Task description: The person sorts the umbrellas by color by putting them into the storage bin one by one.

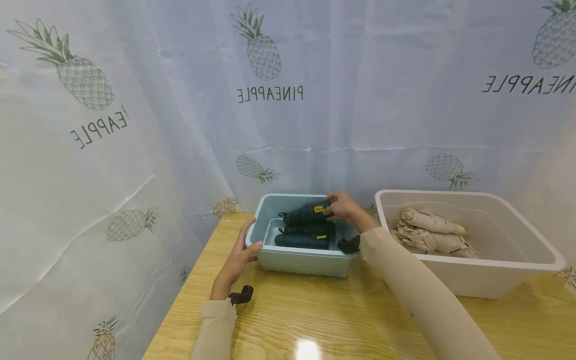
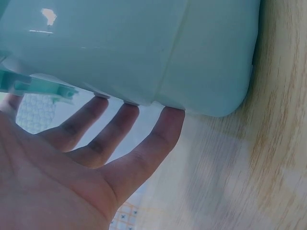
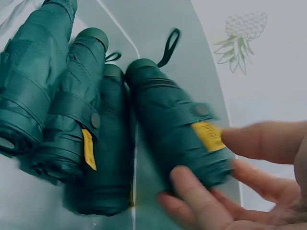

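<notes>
A light blue plastic bin (image 1: 301, 262) stands on the table with several folded dark green umbrellas (image 1: 301, 241) lying in it. My left hand (image 1: 238, 257) holds its front left corner, thumb at the rim and fingertips against the outer side wall. Over the back right part of the bin, my right hand (image 1: 344, 206) grips one end of a folded umbrella (image 3: 168, 120). The thumb lies by its yellow tag (image 3: 208, 136), with fingers under the lower end. That umbrella leans beside the others, its wrist loop (image 3: 170, 47) at the far end.
A larger off-white bin (image 1: 468, 275) stands to the right, holding several beige wrapped bundles (image 1: 432, 232). Both bins rest on a wood-grain table (image 1: 279, 315). A pineapple-print curtain (image 1: 342, 125) hangs behind and on the left. Each wrist carries a black camera mount (image 1: 241, 295).
</notes>
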A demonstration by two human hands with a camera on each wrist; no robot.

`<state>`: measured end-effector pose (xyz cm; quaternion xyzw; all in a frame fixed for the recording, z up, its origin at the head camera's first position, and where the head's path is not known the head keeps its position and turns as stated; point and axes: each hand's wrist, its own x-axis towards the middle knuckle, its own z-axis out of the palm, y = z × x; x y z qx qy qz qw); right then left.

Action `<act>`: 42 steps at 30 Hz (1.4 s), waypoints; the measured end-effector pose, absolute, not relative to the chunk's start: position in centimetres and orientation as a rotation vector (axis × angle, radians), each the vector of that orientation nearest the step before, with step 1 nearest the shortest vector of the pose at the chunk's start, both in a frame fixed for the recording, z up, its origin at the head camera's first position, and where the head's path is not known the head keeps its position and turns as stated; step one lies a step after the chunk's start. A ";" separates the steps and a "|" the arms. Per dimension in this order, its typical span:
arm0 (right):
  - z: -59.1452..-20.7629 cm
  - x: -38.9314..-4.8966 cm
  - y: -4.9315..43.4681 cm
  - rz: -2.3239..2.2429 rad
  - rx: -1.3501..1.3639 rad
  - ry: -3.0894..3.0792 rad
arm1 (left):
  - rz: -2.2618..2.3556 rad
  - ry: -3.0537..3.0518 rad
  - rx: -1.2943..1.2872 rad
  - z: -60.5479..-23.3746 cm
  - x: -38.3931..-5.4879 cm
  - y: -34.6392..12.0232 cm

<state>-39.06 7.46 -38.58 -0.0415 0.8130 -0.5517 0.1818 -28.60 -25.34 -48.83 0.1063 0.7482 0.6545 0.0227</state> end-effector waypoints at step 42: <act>-40.5 -24.2 15.0 -1.598 -0.978 2.540 | 1.961 2.317 0.334 -48.3 -28.6 -25.4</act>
